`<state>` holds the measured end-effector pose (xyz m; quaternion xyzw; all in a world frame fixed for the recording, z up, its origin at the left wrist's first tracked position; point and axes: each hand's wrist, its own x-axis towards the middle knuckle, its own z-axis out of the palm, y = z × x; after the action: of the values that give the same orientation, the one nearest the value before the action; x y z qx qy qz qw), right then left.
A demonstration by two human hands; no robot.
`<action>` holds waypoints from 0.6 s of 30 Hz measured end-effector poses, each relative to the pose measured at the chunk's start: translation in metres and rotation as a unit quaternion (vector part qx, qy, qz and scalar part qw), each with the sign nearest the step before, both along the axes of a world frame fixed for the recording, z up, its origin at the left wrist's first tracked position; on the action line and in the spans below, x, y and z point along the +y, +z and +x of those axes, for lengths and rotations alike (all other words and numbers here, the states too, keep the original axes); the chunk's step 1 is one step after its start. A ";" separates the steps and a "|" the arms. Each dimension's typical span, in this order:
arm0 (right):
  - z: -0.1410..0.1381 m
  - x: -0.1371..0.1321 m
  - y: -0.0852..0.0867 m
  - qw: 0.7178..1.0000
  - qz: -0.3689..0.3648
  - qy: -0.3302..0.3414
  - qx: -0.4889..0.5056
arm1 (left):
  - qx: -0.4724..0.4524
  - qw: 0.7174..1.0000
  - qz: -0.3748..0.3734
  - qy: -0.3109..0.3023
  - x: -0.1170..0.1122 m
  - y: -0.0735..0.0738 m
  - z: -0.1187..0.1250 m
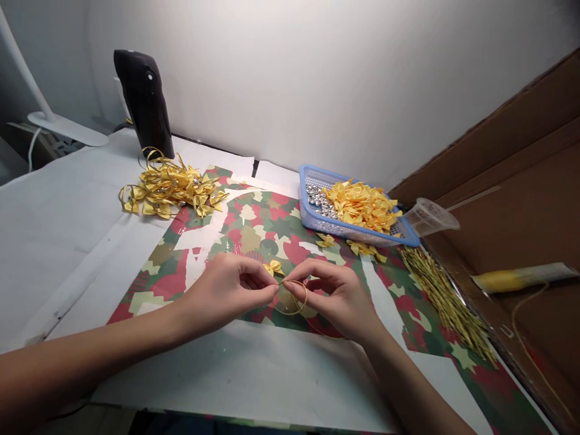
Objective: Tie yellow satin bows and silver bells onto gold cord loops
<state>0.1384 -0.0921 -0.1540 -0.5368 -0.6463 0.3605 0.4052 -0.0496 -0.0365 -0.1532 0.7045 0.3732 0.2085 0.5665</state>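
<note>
A thin gold cord (293,313) curves in a loop between my two hands, over the middle of the patterned sheet. My left hand (233,290) pinches the cord between thumb and forefinger. Close beside it, my right hand (338,296) also pinches the cord, with part of the loop around its fingertips. Just behind the fingertips lies a yellow ribbon bow (273,267); whether the cord is joined to it I cannot tell. A heap of yellow bows with gold cord loops (174,187) rests at the back left.
A blue basket (306,208) at the back right holds yellow bows and silver bells or beads. Loose bows (362,249) lie before it. Beside it are a clear plastic cup (428,217) and a bundle of gold cords (446,302). A black bottle-shaped object (145,103) stands back left near a lamp base (67,128).
</note>
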 end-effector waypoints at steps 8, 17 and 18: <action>0.000 0.000 0.002 1.000 -0.015 0.011 0.008 | -0.007 1.000 0.008 -0.013 0.000 -0.001 -0.001; 0.000 0.001 0.000 0.994 -0.091 0.023 0.050 | 0.001 0.999 0.022 -0.029 -0.002 0.001 -0.001; 0.001 0.001 -0.001 0.993 -0.096 0.023 0.059 | 0.005 0.999 0.039 -0.035 -0.001 0.003 -0.001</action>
<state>0.1393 -0.0910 -0.1552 -0.5364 -0.5955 0.4612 0.3808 -0.0508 -0.0374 -0.1504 0.7398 0.3428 0.1997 0.5433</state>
